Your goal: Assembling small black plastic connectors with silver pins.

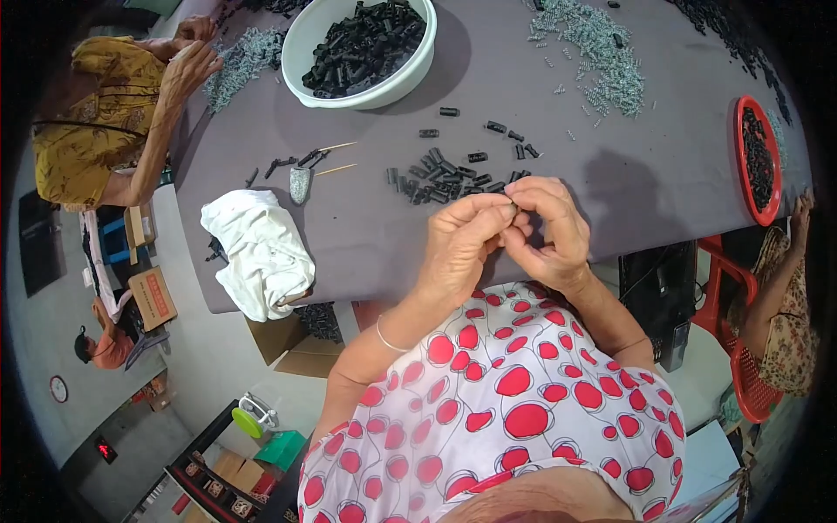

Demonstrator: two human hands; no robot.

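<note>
My left hand (462,244) and my right hand (556,228) meet above the table's near edge, fingertips pressed together. Both are closed in a pinch round something small, which the fingers mostly hide; I cannot make out what it is. Just beyond them lies a loose pile of short black cylindrical parts (449,180), with a few scattered singly farther out. A big white basin (425,68), heaped with black parts (370,48), stands at the far side. A pile of small metal springs (602,57) is spread at the far right.
A white cloth (257,253) lies at the table's left corner, near a grey thimble-shaped piece (300,185) and two thin sticks (336,168). A red tray (744,166) of dark parts sits at the right edge. Co-workers (109,122) sit at left and right. An open carton (305,356) stands below.
</note>
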